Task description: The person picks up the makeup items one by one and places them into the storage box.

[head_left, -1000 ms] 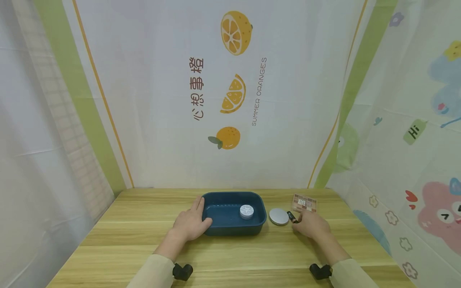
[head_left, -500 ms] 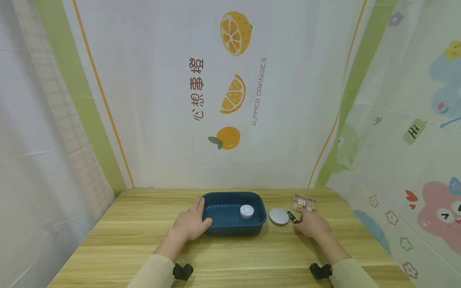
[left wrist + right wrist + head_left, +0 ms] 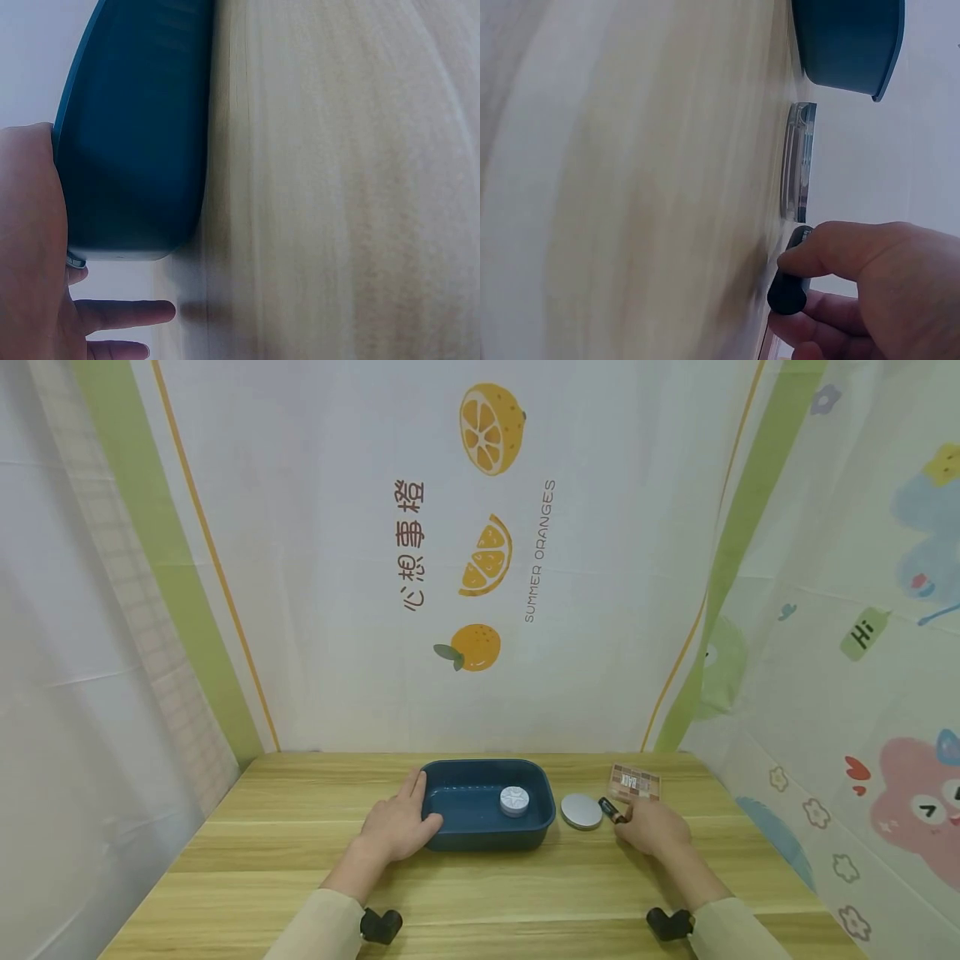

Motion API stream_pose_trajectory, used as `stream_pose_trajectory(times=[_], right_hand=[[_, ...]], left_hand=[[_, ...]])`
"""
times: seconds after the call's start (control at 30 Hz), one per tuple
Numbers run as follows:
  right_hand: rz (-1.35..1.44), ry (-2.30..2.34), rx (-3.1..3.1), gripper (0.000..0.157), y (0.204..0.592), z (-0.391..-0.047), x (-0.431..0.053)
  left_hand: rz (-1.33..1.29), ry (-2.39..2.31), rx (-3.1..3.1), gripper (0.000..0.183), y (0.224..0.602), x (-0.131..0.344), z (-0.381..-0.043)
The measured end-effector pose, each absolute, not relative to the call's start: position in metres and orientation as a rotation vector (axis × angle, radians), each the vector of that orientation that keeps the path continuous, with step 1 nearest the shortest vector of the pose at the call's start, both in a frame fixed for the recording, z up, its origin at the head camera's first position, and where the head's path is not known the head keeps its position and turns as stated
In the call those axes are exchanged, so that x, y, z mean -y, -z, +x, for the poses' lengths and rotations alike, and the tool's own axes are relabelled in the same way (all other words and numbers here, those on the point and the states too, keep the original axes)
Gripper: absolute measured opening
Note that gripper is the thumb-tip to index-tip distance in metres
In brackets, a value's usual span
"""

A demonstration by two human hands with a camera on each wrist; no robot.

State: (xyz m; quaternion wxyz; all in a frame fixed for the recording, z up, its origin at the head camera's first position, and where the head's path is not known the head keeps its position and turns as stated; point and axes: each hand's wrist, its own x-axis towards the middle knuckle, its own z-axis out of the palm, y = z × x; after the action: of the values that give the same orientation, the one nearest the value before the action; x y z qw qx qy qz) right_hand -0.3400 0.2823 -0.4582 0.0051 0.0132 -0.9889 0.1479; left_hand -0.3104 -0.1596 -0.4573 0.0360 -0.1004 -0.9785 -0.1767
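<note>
In the head view my left hand rests at the left end of a dark blue bin. Its thumb lies over the near rim; in the left wrist view the visible fingers stretch straight beyond the end wall. My right hand pinches a small black lipstick tube between thumb and fingers, low over the table. Part of the tube is hidden by the fingers. Just left of it lies a round silver compact. Behind the right hand is an eyeshadow palette, partly covered.
Inside the bin, toward its right, sits a round pale case with a star pattern. All of this stands on a wooden table. A printed curtain hangs behind the table's far edge, with another cloth at the right.
My right hand has shifted very slightly rightward, and the black tube has turned a little within its fingers. The left hand, bin, compact and palette have stayed put.
</note>
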Motion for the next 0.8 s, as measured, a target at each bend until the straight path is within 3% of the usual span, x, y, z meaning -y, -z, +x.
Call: stream_pose_trajectory(times=[0.53,0.8], right_hand=[[0.013,-0.485,3.010,0.029,0.4529,-0.3403,-0.2789],[0.032,-0.517,2.970,0.017,0.4511,-0.3402,-0.2743]], left_hand=[[-0.303,0.544,3.002,0.087,0.4582,0.1589,-0.3114],[-0.309,0.548,3.002,0.086,0.4573,0.1595,-0.3099]])
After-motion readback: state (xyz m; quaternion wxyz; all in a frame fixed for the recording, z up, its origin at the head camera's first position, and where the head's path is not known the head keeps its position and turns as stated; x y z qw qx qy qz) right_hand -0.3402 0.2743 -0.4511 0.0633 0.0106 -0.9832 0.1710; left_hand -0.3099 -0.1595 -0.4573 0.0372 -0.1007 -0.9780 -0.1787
